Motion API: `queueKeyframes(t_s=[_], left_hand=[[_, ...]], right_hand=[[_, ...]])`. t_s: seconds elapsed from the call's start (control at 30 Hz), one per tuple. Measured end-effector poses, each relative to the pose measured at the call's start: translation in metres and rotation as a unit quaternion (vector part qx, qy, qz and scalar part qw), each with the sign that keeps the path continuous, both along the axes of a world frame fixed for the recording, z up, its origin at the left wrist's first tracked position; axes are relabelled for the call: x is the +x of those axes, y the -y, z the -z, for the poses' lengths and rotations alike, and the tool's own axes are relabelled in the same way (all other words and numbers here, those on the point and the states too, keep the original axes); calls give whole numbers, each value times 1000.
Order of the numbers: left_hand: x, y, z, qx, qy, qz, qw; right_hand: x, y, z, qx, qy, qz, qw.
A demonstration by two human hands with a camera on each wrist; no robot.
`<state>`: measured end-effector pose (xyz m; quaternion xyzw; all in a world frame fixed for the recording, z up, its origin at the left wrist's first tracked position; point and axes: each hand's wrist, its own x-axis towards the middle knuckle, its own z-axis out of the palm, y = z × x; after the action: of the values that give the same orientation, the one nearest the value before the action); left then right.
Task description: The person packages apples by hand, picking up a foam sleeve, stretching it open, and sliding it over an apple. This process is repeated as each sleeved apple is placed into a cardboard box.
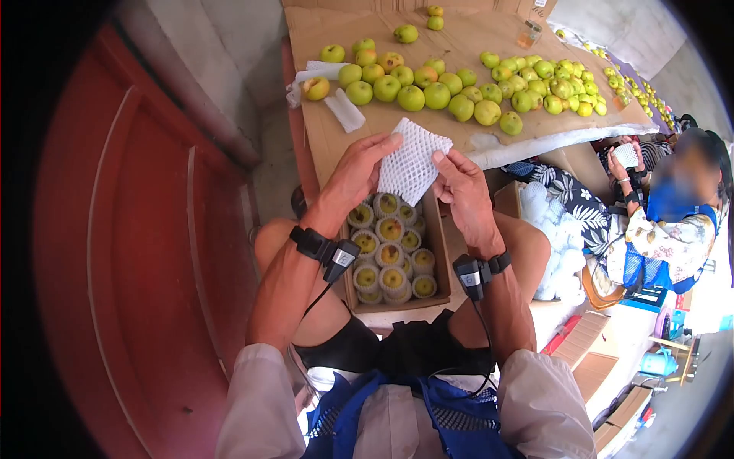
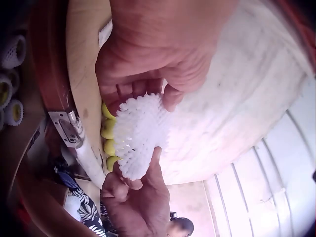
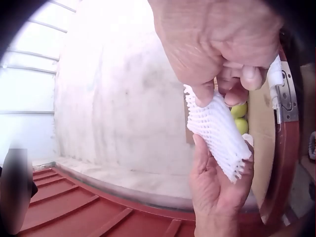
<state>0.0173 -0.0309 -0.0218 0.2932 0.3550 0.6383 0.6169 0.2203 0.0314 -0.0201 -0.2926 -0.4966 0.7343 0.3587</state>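
Both hands hold a white foam fruit net (image 1: pixel 414 161) over the near edge of the cardboard-covered table. My left hand (image 1: pixel 358 170) grips its left side, thumb in front and fingers behind. At the opposite side my right hand (image 1: pixel 466 191) pinches it between thumb and fingers. In the left wrist view the net (image 2: pixel 140 136) shows a scalloped, slightly parted rim; from the right wrist it looks like a flattened tube (image 3: pixel 217 131). Below the hands, a cardboard box (image 1: pixel 438 252) holds several apples (image 1: pixel 391 229) in foam nets.
Loose green-yellow apples (image 1: pixel 437 96) spread across the cardboard on the table (image 1: pixel 329 145). More foam nets (image 1: pixel 345 111) lie at its left. A red door (image 1: pixel 153 229) stands to the left. On the right sits another person (image 1: pixel 665 245) holding a white foam net (image 1: pixel 626 156).
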Motion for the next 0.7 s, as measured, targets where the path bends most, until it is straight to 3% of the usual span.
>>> queueKeyframes(t_s=[0.17,0.27,0.33,0.37,0.43,0.53,0.7], left_hand=[[-3,-3,3,-4,-4,1,1000],[-3,-3,6,-10,-87,-9,996],[-3,-3,2,-49,-161,-30,985],[-1,-2,0,-49,-160,-30,985],[1,-2,0,-54,-215,-47,974],[0,-5,4,-38,-285,-44,957],[5,-1,1,-20,-293,-51,954]], right_hand=[[2,-2,4,12,25,6,1000],[2,0,6,27,57,24,998],[-6,-3,13,176,119,157,964],[-4,-4,15,176,120,157,964],[-2,1,1,359,193,244,880],[-5,5,-8,387,193,187,882],[-11,1,-3,355,230,161,892]])
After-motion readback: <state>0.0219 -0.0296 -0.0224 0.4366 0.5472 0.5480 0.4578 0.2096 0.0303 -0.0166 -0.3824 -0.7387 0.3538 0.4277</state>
